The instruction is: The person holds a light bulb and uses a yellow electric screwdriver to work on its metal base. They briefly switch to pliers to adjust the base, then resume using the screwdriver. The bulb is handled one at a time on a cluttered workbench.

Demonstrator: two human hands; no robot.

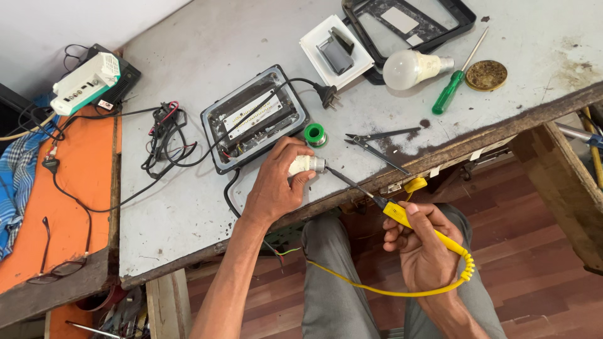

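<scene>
Seen from the head camera, a person is sitting at a worn grey bench (188,207), knees under its front edge. The left hand (276,185) is grasping a white bulb base (304,165), fingers curled around it, and is holding it on the bench top near the front edge, its metal end pointing right. The right hand (424,242) is clenching the yellow handle of a soldering iron (402,216) below the bench edge, over the lap; the iron's dark tip is reaching up and left to the metal end of the base, seemingly touching it. A yellow cord (377,290) is looping from the handle across the legs.

Just behind the left hand an opened floodlight (254,116) is lying, its black cable running to a plug (326,94). A green solder spool (314,134) is sitting just beside the base, with tweezers (377,141) to its right. Farther back are lying a white bulb (411,68), a green screwdriver (455,81), a round flux tin (485,75), a white square tray (336,50) and a black frame (408,22). A tangle of wires (166,135) is resting to the left; spectacles (53,267) are lying on an orange surface (69,182).
</scene>
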